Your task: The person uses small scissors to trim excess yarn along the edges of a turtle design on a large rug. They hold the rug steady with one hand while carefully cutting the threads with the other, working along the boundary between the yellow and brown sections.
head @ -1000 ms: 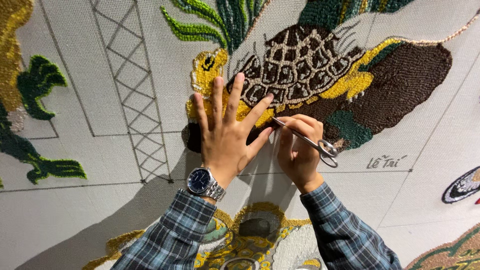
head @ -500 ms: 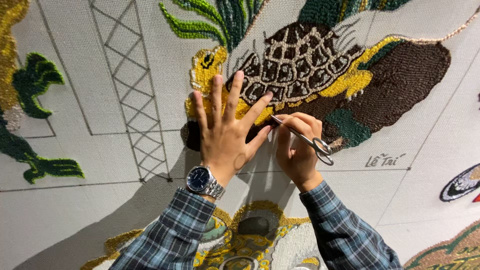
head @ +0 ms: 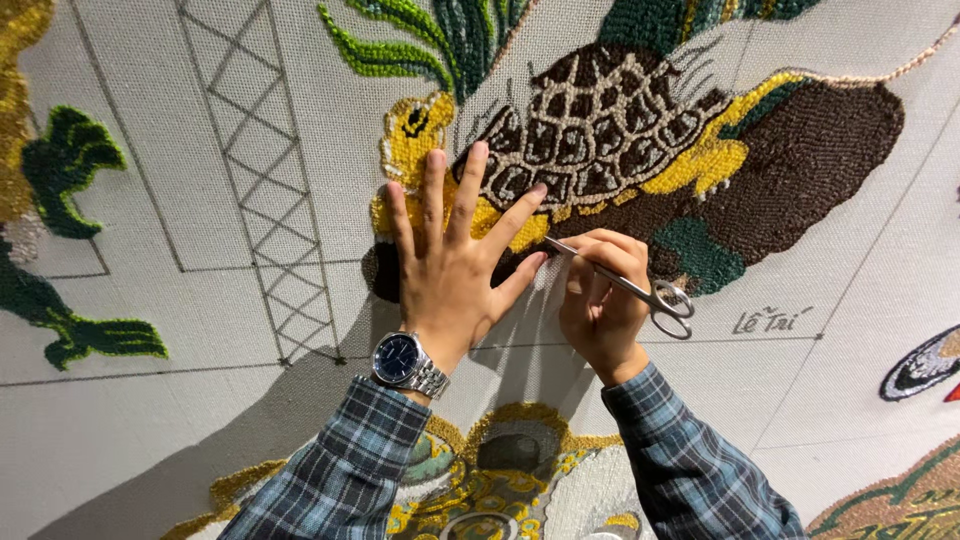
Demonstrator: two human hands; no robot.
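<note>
Left hand (head: 450,270) lies flat on the tufted cloth (head: 200,300), fingers spread wide, palm pressed vs. the fabric, fingertips over the yellow neck of the turtle motif (head: 620,140). A steel wristwatch (head: 405,362) w/ dark blue dial sits on that wrist; both arms in blue plaid sleeves. Right hand (head: 600,300) is just beside the left, fingers curled and pinching small steel scissors (head: 630,290) around the shank; blades point up-left twd the gap betw. left thumb and index, tips at the tufted edge just under the yellow patch, loops stick out lower right of the hand. Can't tell if blades are parted. Turtle has brown & cream shell, brown mass to its right, green leaves above. A drawn lattice outline (head: 260,180) stands left of the hands, green tufted shapes (head: 70,170) further left, yellow-green tufting (head: 500,460) betw. the sleeves below.
</note>
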